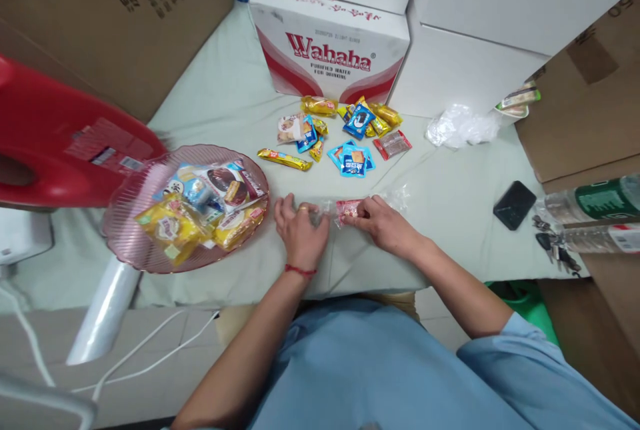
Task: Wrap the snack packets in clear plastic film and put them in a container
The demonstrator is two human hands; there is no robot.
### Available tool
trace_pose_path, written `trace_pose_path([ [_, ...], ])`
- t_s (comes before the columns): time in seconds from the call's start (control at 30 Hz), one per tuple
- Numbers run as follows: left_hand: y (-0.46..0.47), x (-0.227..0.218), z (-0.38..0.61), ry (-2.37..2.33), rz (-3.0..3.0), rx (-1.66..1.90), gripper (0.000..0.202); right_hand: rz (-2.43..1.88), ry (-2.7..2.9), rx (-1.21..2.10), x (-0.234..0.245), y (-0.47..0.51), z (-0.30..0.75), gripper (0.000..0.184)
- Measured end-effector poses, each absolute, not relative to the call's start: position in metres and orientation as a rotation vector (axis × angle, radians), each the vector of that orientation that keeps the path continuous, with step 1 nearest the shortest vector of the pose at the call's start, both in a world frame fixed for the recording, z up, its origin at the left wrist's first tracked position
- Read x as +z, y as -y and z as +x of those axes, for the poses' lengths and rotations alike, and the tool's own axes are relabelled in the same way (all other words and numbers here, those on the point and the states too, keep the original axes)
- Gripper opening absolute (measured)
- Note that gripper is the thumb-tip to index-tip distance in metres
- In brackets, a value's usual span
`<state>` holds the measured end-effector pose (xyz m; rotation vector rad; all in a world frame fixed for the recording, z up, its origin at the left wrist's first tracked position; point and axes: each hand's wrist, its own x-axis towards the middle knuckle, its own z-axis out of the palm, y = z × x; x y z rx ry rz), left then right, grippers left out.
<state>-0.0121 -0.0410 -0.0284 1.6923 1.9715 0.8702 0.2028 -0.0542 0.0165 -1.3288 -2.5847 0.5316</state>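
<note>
A small red-and-white packet [345, 208] lies in a clear plastic bag [397, 199] on the table, between my hands. My right hand [387, 225] is closed, its thumb and fingers pinching the packet through the plastic. At the other end, my left hand [302, 235] has its fingers curled and its thumb against the plastic. Just beyond are blue snack packets [353, 161], a red-edged clear packet [393, 144], a long yellow stick packet [284, 159] and several yellow-wrapped snacks [320, 106].
A pink ribbed bowl [120, 243] of packaged snacks stands left of my hands, beside a red jug [65, 143]. A Wahaha carton [330, 50] stands behind. To the right are crumpled plastic [461, 127], a black phone-like object [515, 205], keys [555, 247] and plastic bottles [600, 200].
</note>
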Motion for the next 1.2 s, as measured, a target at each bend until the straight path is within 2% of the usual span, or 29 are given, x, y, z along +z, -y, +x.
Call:
trace_pose_path([
  [0.1, 0.048, -0.018, -0.014, -1.849, 1.673, 1.058, 0.009, -1.347, 2.558, 0.57, 0.018, 0.054, 0.2, 0.04],
  [0.2, 0.049, -0.003, -0.004, -1.624, 1.605, 1.092, 0.01, -1.355, 2.562, 0.606, 0.019, 0.054, 0.196, 0.039],
  [0.33, 0.046, 0.008, 0.021, -1.433, 1.778, 0.972, 0.025, -1.281, 2.498, 0.651, 0.025, 0.059, 0.2, 0.036],
  [0.43, 0.051, 0.007, 0.03, -1.493, 2.056, 0.797, 0.036, -1.139, 2.36, 0.81, 0.031, 0.065, 0.216, 0.031],
  [0.5, 0.059, 0.004, 0.032, -1.539, 2.221, 0.682, 0.044, -1.226, 2.145, 0.895, 0.031, 0.066, 0.229, 0.032],
  [0.6, 0.071, -0.004, 0.034, -1.552, 2.365, 0.609, 0.055, -1.668, 1.738, 0.66, 0.016, 0.06, 0.246, 0.037],
  [0.7, 0.077, -0.012, 0.037, -1.565, 2.423, 0.611, 0.055, -1.958, 1.651, 0.368, -0.006, 0.055, 0.257, 0.045],
  [0.87, 0.075, -0.018, 0.035, -1.546, 2.456, 0.608, 0.056, -1.908, 1.69, 0.534, -0.009, 0.061, 0.264, 0.021],
  [1.0, 0.074, -0.018, 0.032, -1.536, 2.462, 0.591, 0.056, -1.84, 1.517, 0.841, 0.021, 0.061, 0.253, 0.022],
  [1.17, 0.07, -0.023, 0.034, -1.455, 2.565, 0.589, 0.052, -1.753, 1.764, 0.522, 0.035, 0.035, 0.195, 0.004],
  [1.2, 0.067, -0.024, 0.032, -1.435, 2.569, 0.61, 0.05, -1.765, 1.873, 0.489, 0.034, 0.029, 0.182, 0.008],
])
